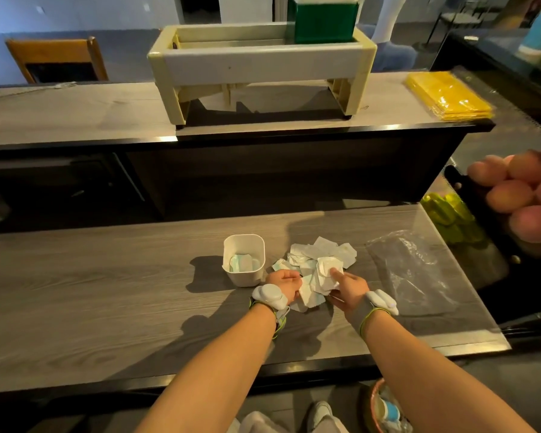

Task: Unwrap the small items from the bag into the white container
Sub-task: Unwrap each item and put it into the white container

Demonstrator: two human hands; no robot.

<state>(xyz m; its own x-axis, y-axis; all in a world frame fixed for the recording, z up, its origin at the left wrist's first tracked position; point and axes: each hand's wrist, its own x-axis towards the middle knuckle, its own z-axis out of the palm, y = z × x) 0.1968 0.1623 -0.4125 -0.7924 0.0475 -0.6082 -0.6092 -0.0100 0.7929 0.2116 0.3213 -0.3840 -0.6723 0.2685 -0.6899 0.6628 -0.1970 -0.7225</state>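
Both hands work at a pile of white wrappers (320,260) beside the white container (244,259). The left hand (283,281) pinches one wrapper's edge while the right hand (349,289) grips the other side, probably to pull it open. Unwrapped items (242,263) lie inside the container, and the clear bag (409,270) lies flat nearby.

Dim warm light, long soft shadows, wide-angle bending and blur at edges.

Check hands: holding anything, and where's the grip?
Both hands grip white wrappers from the pile: left hand at a wrapper's left edge, right hand pinching another wrapper near its lower edge.
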